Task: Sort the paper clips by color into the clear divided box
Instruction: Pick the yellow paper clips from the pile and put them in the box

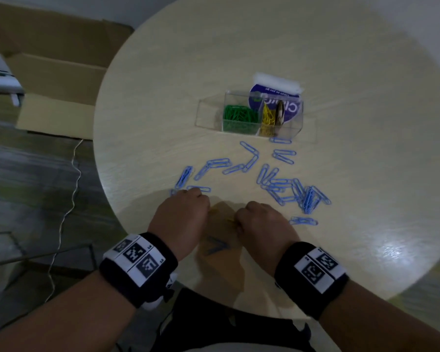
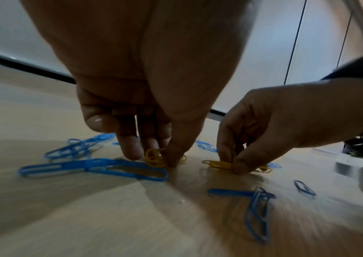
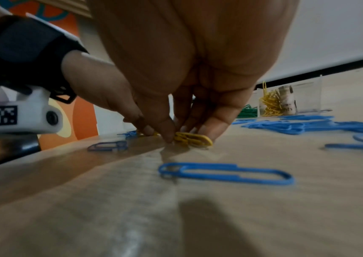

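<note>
Both hands work at the near edge of the round table (image 1: 239,47). My left hand (image 1: 188,209) pinches a small bunch of yellow clips (image 2: 154,158) against the tabletop between thumb and fingertips. My right hand (image 1: 254,217) pinches another bunch of yellow clips (image 3: 192,139) close beside it. Blue clips (image 1: 285,189) lie scattered between the hands and the clear divided box (image 1: 201,115). One compartment of the box holds green clips (image 1: 239,116), another holds yellow clips (image 1: 267,120), and the left compartment looks empty.
A blue-labelled white pack (image 1: 274,97) leans behind the box, and a small roll (image 1: 280,113) stands beside the yellow clips. An open cardboard carton (image 1: 56,80) and a white cable (image 1: 66,212) lie on the floor to the left. The table edge runs just below my wrists.
</note>
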